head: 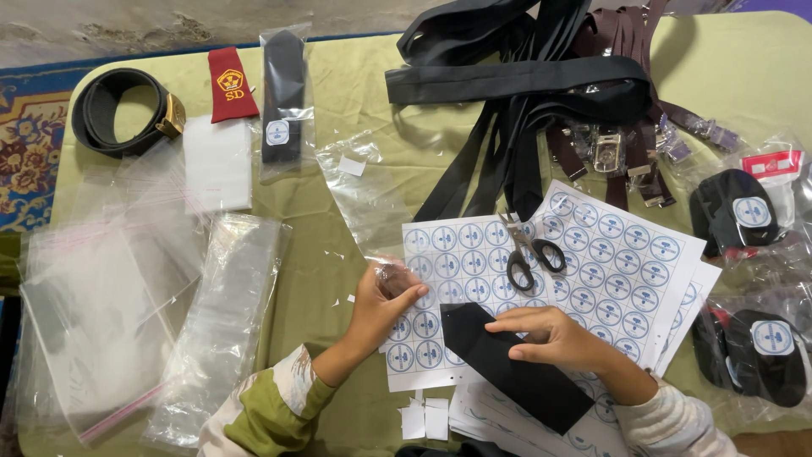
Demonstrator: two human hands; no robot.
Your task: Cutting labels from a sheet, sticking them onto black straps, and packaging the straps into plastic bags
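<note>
The left hand [382, 306] is closed on the lower end of a clear plastic sleeve [370, 199], pinched between thumb and fingers. The right hand [554, 336] is laid flat, fingers extended, on a folded black tie [512, 366] lying diagonally across a sheet of round blue-and-white labels [440, 279]. Black-handled scissors [529, 252] are placed at 12 o'clock from the right hand. Bagged black ties [744, 211] bearing round labels are found at 3 o'clock. A red tie [228, 85] and a coiled black belt [123, 110] lie at 10 o'clock.
</note>
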